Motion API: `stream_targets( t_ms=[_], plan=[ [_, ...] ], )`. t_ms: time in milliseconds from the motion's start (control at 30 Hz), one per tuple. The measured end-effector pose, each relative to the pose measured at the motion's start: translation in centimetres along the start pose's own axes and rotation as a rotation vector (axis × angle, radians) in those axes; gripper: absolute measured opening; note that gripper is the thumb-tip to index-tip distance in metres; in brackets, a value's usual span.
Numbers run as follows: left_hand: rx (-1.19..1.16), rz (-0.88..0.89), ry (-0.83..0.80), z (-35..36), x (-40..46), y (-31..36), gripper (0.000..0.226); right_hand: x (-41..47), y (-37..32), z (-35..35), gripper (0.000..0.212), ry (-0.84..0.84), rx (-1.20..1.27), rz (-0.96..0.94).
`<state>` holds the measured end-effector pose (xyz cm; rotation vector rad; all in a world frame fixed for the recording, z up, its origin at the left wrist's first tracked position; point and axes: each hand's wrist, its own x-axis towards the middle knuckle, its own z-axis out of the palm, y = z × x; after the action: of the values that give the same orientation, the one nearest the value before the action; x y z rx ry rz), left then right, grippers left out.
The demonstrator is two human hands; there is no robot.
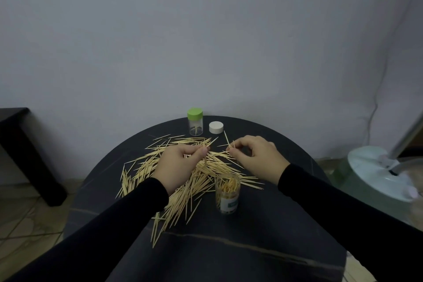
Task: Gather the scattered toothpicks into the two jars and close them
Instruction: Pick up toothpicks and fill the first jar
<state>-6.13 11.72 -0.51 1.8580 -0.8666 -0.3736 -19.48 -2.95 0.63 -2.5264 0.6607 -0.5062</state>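
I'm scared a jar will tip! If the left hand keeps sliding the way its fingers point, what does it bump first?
Probably no jar: the left hand points up-right across loose toothpicks, towards the white lid. Depth is unclear.

Your toothpicks (pixel 183 181) lie scattered mid-surface (pixel 263 247), the open jar (pixel 227 193) at their near right, the lidded jar (pixel 195 122) and loose lid (pixel 216 127) behind.

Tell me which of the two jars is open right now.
The near jar, packed with toothpicks, stands open. The far jar wears its green lid and is nearly empty; a white lid lies beside it.
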Motion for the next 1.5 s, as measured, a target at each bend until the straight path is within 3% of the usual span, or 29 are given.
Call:
stream_targets(
  t_ms=[133, 233, 400, 500, 567, 767, 933, 1233, 1500],
  plan=[
    [-0.211, -0.031, -0.046, 0.5, -0.7, 0.7, 0.015, -0.1, 0.1, -0.5, 0.024, 0.002, -0.152, -0.096],
    [-0.317, -0.059, -0.065, 0.7, -1.0, 1.4, 0.019, -0.1, 0.1, -0.5, 0.020, -0.029, -0.111, -0.114],
    [-0.480, -0.163, -0.099, 1.3, -1.9, 1.8, 0.024, -0.1, 0.3, -0.6, 0.019, -0.095, 0.327, -0.051],
    [-0.607, -0.219, -0.109, 2.0, -2.4, 1.9, 0.046, -0.1, 0.2, -0.3, 0.017, -0.130, 0.615, 0.041],
    [-0.642, -0.235, -0.120, 2.4, -2.6, 1.6, 0.053, -0.2, 0.3, -0.1, 0.016, -0.162, 0.678, 0.083],
    [-0.553, -0.301, -0.161, 3.7, -3.3, 1.1, 0.021, -0.1, 0.9, -0.3, 0.012, -0.185, 0.707, 0.105],
    [-0.489, -0.265, -0.176, 3.8, -3.1, 0.8, 0.020, -0.4, 0.7, 0.3, 0.014, -0.207, 0.766, 0.102],
    [-0.366, -0.093, -0.141, 3.4, -2.6, 0.1, 0.012, -0.5, 0.9, -0.2, 0.008, -0.229, 0.502, -0.060],
    [-0.295, -0.105, -0.190, 3.1, -2.4, -0.3, 0.011, -0.4, 1.9, -0.4, 0.008, -0.277, 0.378, -0.092]
  ],
)
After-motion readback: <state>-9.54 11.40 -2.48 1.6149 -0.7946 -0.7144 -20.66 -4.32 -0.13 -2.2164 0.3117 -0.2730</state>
